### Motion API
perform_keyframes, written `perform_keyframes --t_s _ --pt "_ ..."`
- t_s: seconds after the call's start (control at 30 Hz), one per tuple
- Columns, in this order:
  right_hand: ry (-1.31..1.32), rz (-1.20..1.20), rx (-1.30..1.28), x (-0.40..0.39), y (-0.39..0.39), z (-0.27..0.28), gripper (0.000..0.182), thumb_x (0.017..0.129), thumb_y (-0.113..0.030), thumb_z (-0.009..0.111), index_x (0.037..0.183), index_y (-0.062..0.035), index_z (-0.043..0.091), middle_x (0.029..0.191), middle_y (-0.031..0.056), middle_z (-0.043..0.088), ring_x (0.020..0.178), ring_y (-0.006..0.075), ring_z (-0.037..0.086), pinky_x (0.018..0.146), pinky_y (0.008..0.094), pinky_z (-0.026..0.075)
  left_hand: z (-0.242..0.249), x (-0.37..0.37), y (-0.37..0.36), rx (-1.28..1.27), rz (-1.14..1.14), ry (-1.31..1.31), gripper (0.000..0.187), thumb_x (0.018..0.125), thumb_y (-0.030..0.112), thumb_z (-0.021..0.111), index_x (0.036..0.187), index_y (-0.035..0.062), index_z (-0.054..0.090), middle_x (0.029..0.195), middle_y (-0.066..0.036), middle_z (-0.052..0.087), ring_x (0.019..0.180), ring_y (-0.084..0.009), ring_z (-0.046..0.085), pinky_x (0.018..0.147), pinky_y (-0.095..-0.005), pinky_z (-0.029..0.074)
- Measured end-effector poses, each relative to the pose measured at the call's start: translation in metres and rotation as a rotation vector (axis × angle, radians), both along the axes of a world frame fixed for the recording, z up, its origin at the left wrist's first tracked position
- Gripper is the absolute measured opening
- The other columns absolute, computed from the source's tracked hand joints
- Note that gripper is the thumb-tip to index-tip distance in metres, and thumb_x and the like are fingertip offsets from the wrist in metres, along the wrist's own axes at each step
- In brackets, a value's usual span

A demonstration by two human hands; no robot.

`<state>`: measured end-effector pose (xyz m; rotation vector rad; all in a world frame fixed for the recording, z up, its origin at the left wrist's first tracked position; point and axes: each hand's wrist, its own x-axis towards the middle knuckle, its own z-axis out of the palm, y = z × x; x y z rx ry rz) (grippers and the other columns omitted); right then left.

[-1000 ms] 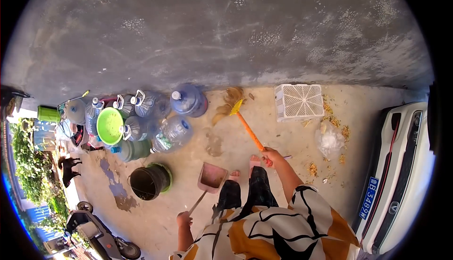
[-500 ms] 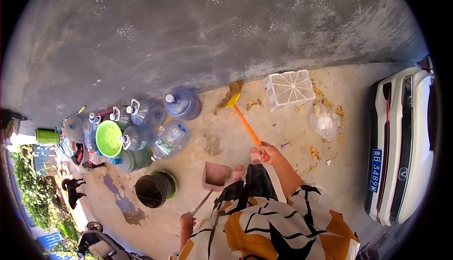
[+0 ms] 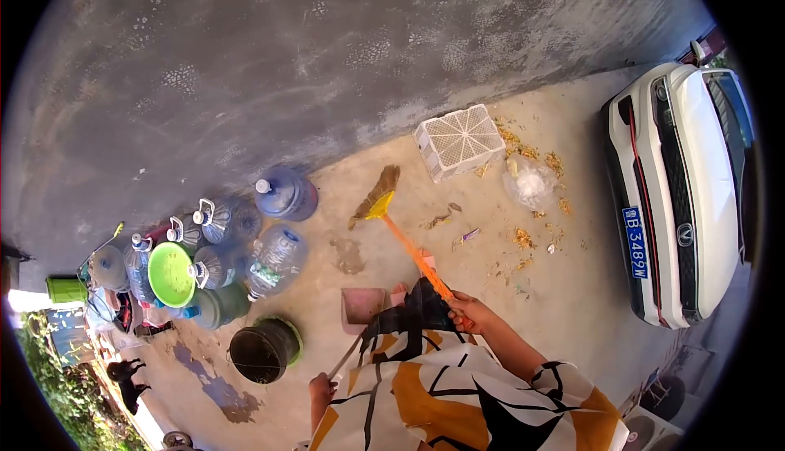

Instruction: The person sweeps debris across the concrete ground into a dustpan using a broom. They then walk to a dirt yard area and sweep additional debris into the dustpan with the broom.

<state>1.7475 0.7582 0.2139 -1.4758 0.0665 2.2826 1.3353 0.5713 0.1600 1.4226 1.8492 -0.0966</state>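
My right hand (image 3: 468, 314) is closed round the orange handle of a broom (image 3: 409, 246). The broom's yellow-collared brown bristles spread over the concrete floor between a blue water jug and a white crate. In my left hand (image 3: 322, 387) is the long thin handle of a pink dustpan (image 3: 361, 307), whose pan is low by my feet. Dry leaf scraps (image 3: 438, 220) lie to the right of the bristles, along with a small purple wrapper (image 3: 469, 236).
The white plastic crate (image 3: 460, 142) stands by the grey wall (image 3: 245, 67), beside a clear plastic bag (image 3: 530, 184) and yellow debris (image 3: 523, 238). Several water jugs (image 3: 280, 261), a green basin (image 3: 172, 274) and a black bucket (image 3: 260, 353) are at left. A white car (image 3: 679, 206) is parked at right.
The broom head has come away from the wall base, back toward me, and its bristles have swung. The whole view has turned somewhat; both hands keep their holds.
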Motion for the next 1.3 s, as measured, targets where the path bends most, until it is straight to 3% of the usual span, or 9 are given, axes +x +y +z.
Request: perform_keyframes --t_s 0.1,0.2,0.47,0.57,0.63,0.7,0.87,1.03,1.3 --pt "-0.036 0.101 0.081 -0.032 0.020 -0.033 0.027 0.080 -0.014 0.047 0.108 -0.0143 0.046 0.062 0.0041 0.044 0.040 0.0068 0.037 0.032 0.0185 0.027 0.010 -0.006 0.000 0.036 -0.051 -0.092 0.021 0.073 0.021 0.049 0.071 0.0006 0.047 0.065 -0.017 0.055 0.063 -0.0319 0.055 0.055 -0.0403 0.042" --pt "-0.060 0.196 0.079 -0.045 0.037 -0.074 0.024 0.080 -0.014 0.048 0.104 -0.0134 0.049 0.061 0.0031 0.045 0.040 0.0065 0.038 0.033 0.0189 0.027 -0.143 -0.072 -0.077 -0.129 -0.110 0.033 0.025 0.070 0.026 0.056 0.071 0.0013 0.050 0.070 -0.018 0.056 0.070 -0.0354 0.054 0.062 -0.0395 0.042" --pt "-0.294 0.029 -0.156 0.089 -0.031 -0.090 0.023 0.079 -0.020 0.050 0.102 -0.0151 0.048 0.060 0.0019 0.048 0.037 0.0047 0.039 0.033 0.0175 0.030 -0.063 -0.026 -0.043 -0.223 0.087 -0.059 0.025 0.066 0.026 0.059 0.069 0.0022 0.052 0.070 -0.016 0.057 0.069 -0.0345 0.054 0.063 -0.0383 0.043" --pt "-0.492 0.029 -0.057 0.130 -0.046 -0.067 0.036 0.077 -0.017 0.053 0.111 -0.0109 0.044 0.056 0.0024 0.044 0.038 0.0070 0.041 0.032 0.0186 0.027 0.020 0.023 0.002 -0.130 -0.167 0.119 0.016 0.063 0.015 0.060 0.070 0.0025 0.053 0.068 -0.015 0.057 0.067 -0.0304 0.055 0.061 -0.0348 0.044" --pt "-0.529 0.019 -0.014 0.140 -0.059 -0.055 0.040 0.077 -0.018 0.053 0.114 -0.0103 0.042 0.056 0.0027 0.044 0.038 0.0073 0.040 0.031 0.0190 0.026 0.009 0.024 -0.005 -0.133 -0.139 0.138 0.014 0.067 0.012 0.056 0.076 0.0035 0.051 0.070 -0.013 0.056 0.062 -0.0263 0.054 0.053 -0.0349 0.043" --pt "-0.549 -0.103 0.021 0.134 -0.076 -0.024 0.044 0.078 -0.019 0.051 0.120 -0.0119 0.037 0.058 0.0034 0.044 0.039 0.0072 0.038 0.032 0.0195 0.026 0.007 0.029 -0.004 -0.245 0.087 0.045 0.011 0.070 0.012 0.052 0.076 0.0039 0.050 0.069 -0.012 0.054 0.059 -0.0244 0.052 0.050 -0.0334 0.041" --pt "-0.331 -0.220 0.038 0.132 -0.124 0.024 0.045 0.080 -0.015 0.046 0.123 -0.0151 0.033 0.060 0.0051 0.044 0.040 0.0077 0.037 0.034 0.0190 0.028 0.020 0.053 0.016 -0.453 1.270 -0.338 0.009 0.077 0.012 0.042 0.077 0.0050 0.048 0.067 -0.011 0.050 0.053 -0.0194 0.047 0.042 -0.0297 0.036" --pt "-0.113 -0.171 0.009 0.120 -0.118 -0.002 0.047 0.080 -0.013 0.047 0.124 -0.0163 0.032 0.064 0.0056 0.046 0.042 0.0085 0.036 0.036 0.0195 0.030 0.016 0.040 0.003 -0.432 1.055 -0.413 0.008 0.076 0.009 0.042 0.070 0.0023 0.043 0.060 -0.010 0.046 0.039 -0.0143 0.035 0.041 -0.0280 0.033" --pt "-0.106 0.177 -0.035 0.135 -0.104 -0.083 0.033 0.073 -0.013 0.054 0.106 -0.0116 0.049 0.054 0.0032 0.045 0.038 0.0083 0.041 0.030 0.0208 0.026 -0.051 -0.014 -0.045 -0.319 1.351 -0.461 0.009 0.076 0.005 0.041 0.071 -0.0015 0.041 0.063 -0.013 0.045 0.045 -0.0184 0.044 0.037 -0.0237 0.033"
